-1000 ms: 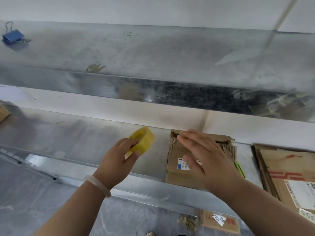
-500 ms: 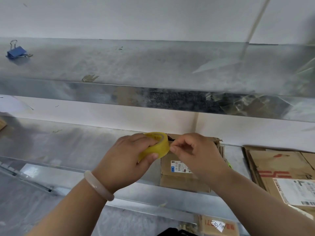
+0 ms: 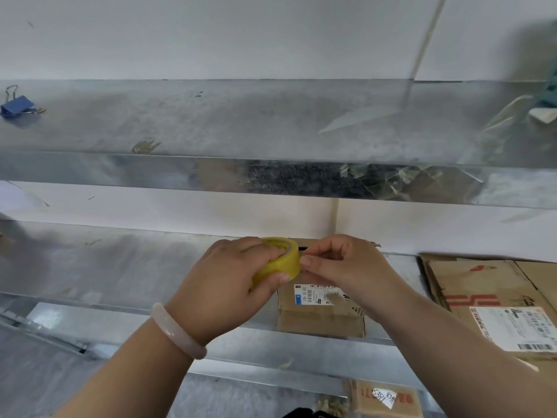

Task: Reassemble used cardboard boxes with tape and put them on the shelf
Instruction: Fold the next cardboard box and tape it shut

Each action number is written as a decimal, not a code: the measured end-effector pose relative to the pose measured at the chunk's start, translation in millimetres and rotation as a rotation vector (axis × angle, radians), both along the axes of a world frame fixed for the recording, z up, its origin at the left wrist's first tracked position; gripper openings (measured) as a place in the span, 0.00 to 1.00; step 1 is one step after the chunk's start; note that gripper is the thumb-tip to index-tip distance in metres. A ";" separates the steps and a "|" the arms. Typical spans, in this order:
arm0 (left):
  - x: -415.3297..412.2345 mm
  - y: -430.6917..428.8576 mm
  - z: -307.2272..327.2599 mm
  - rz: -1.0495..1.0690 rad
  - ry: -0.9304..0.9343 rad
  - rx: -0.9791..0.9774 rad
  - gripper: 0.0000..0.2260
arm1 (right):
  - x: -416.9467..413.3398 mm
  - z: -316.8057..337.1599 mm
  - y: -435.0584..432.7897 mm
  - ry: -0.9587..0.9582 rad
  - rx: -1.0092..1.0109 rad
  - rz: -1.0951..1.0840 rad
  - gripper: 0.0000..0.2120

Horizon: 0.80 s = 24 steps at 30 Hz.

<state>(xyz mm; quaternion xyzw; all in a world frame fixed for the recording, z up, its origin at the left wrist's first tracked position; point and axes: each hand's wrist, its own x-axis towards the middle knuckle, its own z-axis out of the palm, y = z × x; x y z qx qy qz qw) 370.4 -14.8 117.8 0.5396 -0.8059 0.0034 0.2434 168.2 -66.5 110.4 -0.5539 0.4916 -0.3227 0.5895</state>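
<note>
Over the front of the middle shelf (image 3: 120, 267), the fingers (image 3: 262, 250) of the left hand (image 3: 223, 285) curl round a roll of yellow tape (image 3: 280, 262), thumb under its rim. The right hand (image 3: 343, 267) pinches at the roll's right edge, probably picking for the loose end; whether any tape is lifted I cannot tell. Just behind the hands a small cardboard box (image 3: 319, 312) with a white label sits on the shelf against the wall. Flattened cartons (image 3: 482, 291) lie to its right, and a blue binder clip (image 3: 18, 104) rests far left on the upper shelf (image 3: 271, 122). The box looks light and soft at its worn flaps, so it is best held by both side walls near the corners.
</note>
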 end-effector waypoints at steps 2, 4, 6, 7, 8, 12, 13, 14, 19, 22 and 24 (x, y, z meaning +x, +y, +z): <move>0.3 0.5 1.0 -0.003 -0.010 0.001 0.20 | 0.7 -0.9 1.4 -0.020 0.010 -0.003 0.07; 0.0 0.6 1.6 -0.005 -0.020 -0.001 0.19 | 0.9 -0.6 3.0 -0.042 0.023 0.016 0.09; -0.5 1.4 1.7 -0.008 -0.020 -0.011 0.19 | -0.4 -0.5 4.0 -0.021 0.007 0.018 0.08; -0.4 1.9 1.8 -0.009 -0.014 -0.017 0.19 | -1.4 0.3 4.7 0.013 -0.014 0.015 0.06; -0.1 2.7 2.1 -0.006 -0.006 -0.015 0.20 | -2.4 0.6 5.2 0.058 -0.040 0.014 0.04; -1.2 5.9 4.7 0.012 0.030 0.085 0.23 | -4.6 2.8 8.9 0.182 -0.145 0.030 0.02; -2.1 6.1 4.8 0.028 0.043 0.121 0.24 | -4.9 3.0 9.5 0.208 -0.173 0.021 0.03; -2.8 6.1 4.5 0.045 0.051 0.147 0.26 | -5.1 3.3 9.8 0.230 -0.198 0.012 0.03; -3.0 -0.4 3.5 0.156 0.033 0.149 0.30 | -8.5 14.9 10.7 0.233 -0.249 -0.013 0.05; 1.4 -5.1 2.4 0.310 -0.129 0.166 0.37 | -10.4 23.8 12.7 0.273 -0.304 0.035 0.06; 6.7 -7.2 3.4 0.322 -0.063 0.226 0.35 | -12.8 28.8 11.9 0.268 -0.327 0.037 0.06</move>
